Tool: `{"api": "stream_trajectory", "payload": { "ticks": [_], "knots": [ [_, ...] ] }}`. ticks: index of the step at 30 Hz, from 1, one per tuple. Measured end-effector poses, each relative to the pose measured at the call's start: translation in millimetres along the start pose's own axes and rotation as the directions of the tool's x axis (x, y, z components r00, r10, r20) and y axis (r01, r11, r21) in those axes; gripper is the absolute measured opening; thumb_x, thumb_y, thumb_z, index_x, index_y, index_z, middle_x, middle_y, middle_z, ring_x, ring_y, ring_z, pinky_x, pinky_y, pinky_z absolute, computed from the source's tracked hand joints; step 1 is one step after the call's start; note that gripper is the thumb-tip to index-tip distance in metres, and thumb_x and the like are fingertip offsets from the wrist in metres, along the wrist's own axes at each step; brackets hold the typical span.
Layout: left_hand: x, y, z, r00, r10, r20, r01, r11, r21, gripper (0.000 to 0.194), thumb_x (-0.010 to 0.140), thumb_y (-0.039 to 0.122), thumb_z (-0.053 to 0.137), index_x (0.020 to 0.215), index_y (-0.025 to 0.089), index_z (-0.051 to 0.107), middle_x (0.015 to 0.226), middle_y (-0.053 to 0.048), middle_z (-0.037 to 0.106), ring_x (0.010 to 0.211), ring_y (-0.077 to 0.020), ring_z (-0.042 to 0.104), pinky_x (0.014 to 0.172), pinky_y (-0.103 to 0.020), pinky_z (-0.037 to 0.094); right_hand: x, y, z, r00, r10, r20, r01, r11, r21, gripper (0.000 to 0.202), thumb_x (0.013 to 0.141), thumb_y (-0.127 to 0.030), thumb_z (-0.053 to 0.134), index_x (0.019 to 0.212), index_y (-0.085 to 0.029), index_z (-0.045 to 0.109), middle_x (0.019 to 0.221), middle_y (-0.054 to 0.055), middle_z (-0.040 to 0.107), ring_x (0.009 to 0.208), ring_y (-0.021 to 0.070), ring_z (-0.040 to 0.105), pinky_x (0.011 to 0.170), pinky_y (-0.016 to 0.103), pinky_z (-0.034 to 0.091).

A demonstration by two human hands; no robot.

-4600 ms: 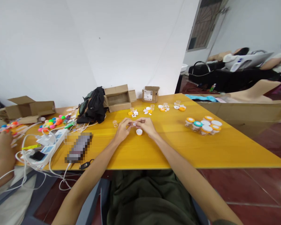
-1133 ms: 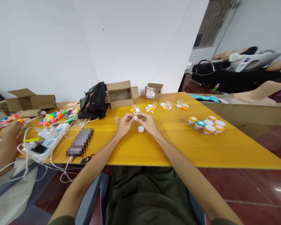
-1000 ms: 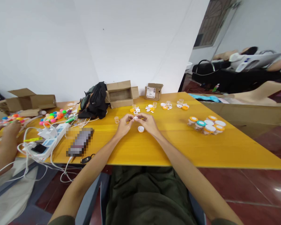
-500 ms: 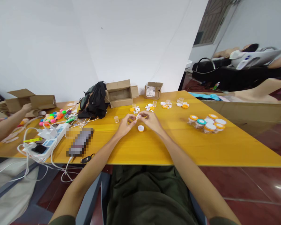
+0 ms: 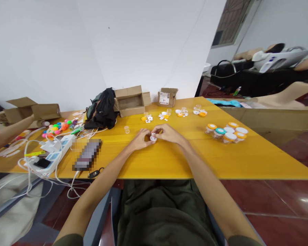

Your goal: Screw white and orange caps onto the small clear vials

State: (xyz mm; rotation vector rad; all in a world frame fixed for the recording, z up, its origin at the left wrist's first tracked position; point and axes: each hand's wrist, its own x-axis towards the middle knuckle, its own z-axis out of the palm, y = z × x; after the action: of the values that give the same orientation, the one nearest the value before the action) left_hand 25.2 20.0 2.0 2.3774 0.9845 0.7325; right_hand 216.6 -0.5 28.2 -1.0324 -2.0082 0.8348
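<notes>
Near the middle of the table, my left hand (image 5: 141, 140) is closed round a small round white cap-like piece (image 5: 153, 138). From the other side, my right hand (image 5: 167, 132) pinches a small white plastic part (image 5: 152, 134) at the cap's opening. Fingers hide some of both pieces, so how deep the part sits cannot be made out. A small clear cup (image 5: 127, 129) stands on the table left of my left hand.
Beyond my hands lie groups of white and orange parts (image 5: 166, 117) with clear cups. Lidded jars (image 5: 230, 137) cluster at right. Cardboard boxes (image 5: 131, 111) and a black bag (image 5: 102, 111) line the wall. A power strip (image 5: 58, 153), phone (image 5: 88, 155) and another person's arm (image 5: 9, 131) are at left.
Both hands have come down to the white cap, which stood on the table before. My left hand now grips it, and the small white part has moved from above into its opening.
</notes>
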Motion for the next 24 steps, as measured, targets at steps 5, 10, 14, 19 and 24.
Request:
{"api": "stream_trajectory", "payload": {
  "ticks": [5,10,14,19,24],
  "knots": [
    [1,-1,0.2,1.000,-0.004,-0.005,0.004,1.000,0.019,0.020,0.074,0.033,0.071,0.077,0.020,0.056,0.082,-0.001,0.056,0.087,-0.0210,0.052,0.085,-0.035,0.043,1,-1,2,1.000,-0.025,-0.011,0.024,0.996,-0.081,0.014,0.074,-0.018,0.062,0.079,-0.019,0.075,0.078,0.003,0.076,0.072,0.0175,0.067,0.071,0.027,0.051],
    [1,-3,0.2,1.000,0.000,-0.001,0.000,0.999,0.032,0.020,0.075,0.034,0.070,0.077,0.020,0.056,0.081,-0.001,0.055,0.086,-0.0208,0.052,0.084,-0.035,0.043,0,-4,2,0.999,-0.054,0.000,0.053,0.982,-0.181,0.014,0.076,-0.017,0.063,0.079,-0.019,0.077,0.080,0.003,0.075,0.070,0.0167,0.065,0.068,0.026,0.047],
    [1,-2,-0.2,1.000,0.007,0.009,-0.007,0.999,0.032,0.019,0.075,0.033,0.070,0.080,0.020,0.058,0.081,-0.001,0.055,0.086,-0.0208,0.052,0.085,-0.036,0.043,-2,-8,4,0.998,-0.063,-0.010,0.058,0.967,-0.249,0.014,0.080,-0.019,0.063,0.079,-0.020,0.077,0.081,0.003,0.075,0.071,0.0164,0.064,0.068,0.025,0.045],
    [1,-1,-1.0,1.000,0.007,0.015,-0.008,1.000,0.025,0.019,0.076,0.036,0.068,0.082,0.020,0.059,0.082,-0.001,0.055,0.087,-0.0215,0.053,0.086,-0.037,0.044,-3,-14,5,0.997,-0.076,-0.004,0.070,0.936,-0.344,0.016,0.080,-0.015,0.062,0.079,-0.022,0.076,0.081,0.003,0.074,0.072,0.0164,0.064,0.066,0.025,0.042],
    [1,-3,-0.5,1.000,0.022,0.017,-0.022,1.000,0.015,0.017,0.076,0.033,0.069,0.082,0.021,0.060,0.083,-0.002,0.056,0.089,-0.0219,0.053,0.088,-0.036,0.043,0,-17,8,0.998,-0.053,-0.024,0.035,0.878,-0.478,0.013,0.081,-0.018,0.064,0.076,-0.023,0.075,0.078,0.004,0.073,0.071,0.0181,0.063,0.063,0.026,0.038]
  ]
}}
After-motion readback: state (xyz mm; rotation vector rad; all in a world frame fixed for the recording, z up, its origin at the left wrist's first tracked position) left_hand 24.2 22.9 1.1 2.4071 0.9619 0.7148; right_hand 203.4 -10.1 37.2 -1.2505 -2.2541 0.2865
